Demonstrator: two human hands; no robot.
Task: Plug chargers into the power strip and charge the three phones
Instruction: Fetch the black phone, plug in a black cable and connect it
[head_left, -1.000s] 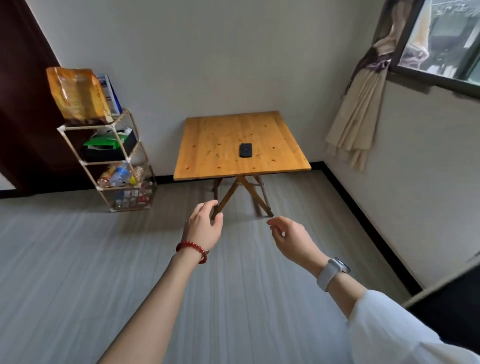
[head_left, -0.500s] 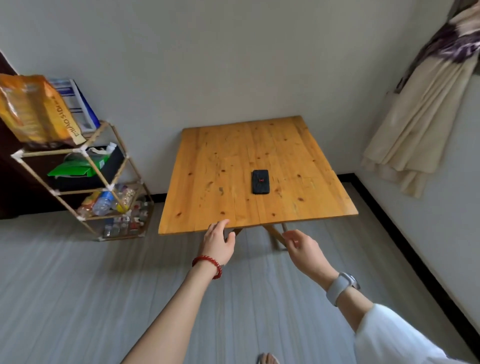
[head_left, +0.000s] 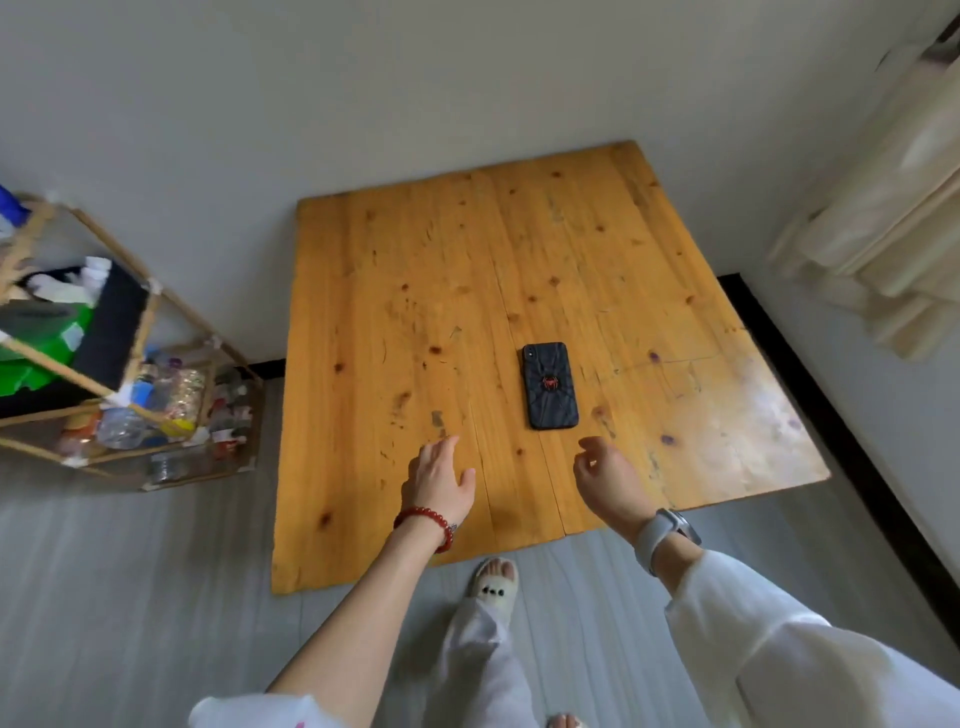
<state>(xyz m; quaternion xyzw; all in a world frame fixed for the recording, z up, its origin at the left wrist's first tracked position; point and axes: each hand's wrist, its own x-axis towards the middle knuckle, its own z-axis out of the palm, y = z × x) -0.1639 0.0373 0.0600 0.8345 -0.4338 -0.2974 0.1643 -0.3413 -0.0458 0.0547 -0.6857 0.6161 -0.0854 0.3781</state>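
Item 1: wooden surface (head_left: 395, 322), orange-brown pine boards with knots and scuffs, its far edge against a pale wall. A glare patch lay across its right near corner.

Item 2: 1 phone (head_left: 550, 385), lying flat and face down on the surface, right of the middle and nearer the front edge. It wore a dark case with a small red spider emblem. It lay lengthwise, camera end toward the wall. Nothing touched it. No other phone, charger or power strip was in view.

Item 3: left hand (head_left: 440, 480), palm down over the front part of the surface, left of the phone and apart from it. Its fingers (head_left: 445, 448) were released and loosely spread, holding nothing. A red bead bracelet (head_left: 427, 522) sat on the wrist; the forearm was bare.

Item 4: right hand (head_left: 610, 480), over the surface just in front of the phone and slightly to its right, not touching it. Its fingers were loosely curled inward, unclenched, holding nothing. A grey-strapped watch (head_left: 665, 535) sat on the wrist above a white sleeve (head_left: 769, 639).

Item 5: open-frame rack (head_left: 150, 312) at the left, standing on the grey floor beside the surface, stocked with plastic bottles (head_left: 124, 423) low down and green and black items higher up; blurred.

Item 6: cream curtain (head_left: 883, 223), bunched at the right wall; blurred.

Item 7: 1 foot in a pale slipper (head_left: 496, 584) on the floor by the front edge, below a white trouser leg.
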